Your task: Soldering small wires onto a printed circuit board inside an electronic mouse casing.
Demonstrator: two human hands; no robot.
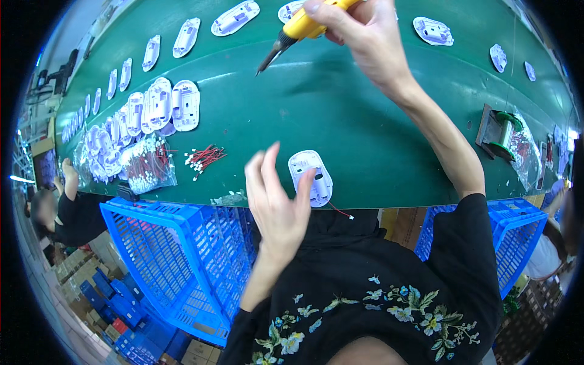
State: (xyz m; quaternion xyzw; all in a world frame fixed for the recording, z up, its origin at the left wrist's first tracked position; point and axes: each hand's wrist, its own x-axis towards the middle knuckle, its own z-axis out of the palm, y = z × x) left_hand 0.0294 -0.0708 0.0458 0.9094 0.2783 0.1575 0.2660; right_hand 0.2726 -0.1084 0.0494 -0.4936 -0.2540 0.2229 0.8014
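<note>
My right hand is closed around the yellow handle of an electric screwdriver or soldering tool, whose dark tip points down and left above the green table. Close to the table's near edge, my left hand has its fingers apart and grips nothing. Just beside it lies a white plastic housing with molded slots; the left thumb overlaps its edge in view, and I cannot tell whether they touch. From the housing's lower end runs a thin red wire lead with a small white connector.
Housings pile up at left beside a bag of wire leads and a loose bunch. More housings line the far side. A wire spool stands at right. Blue crates sit below the edge; a person is at far left.
</note>
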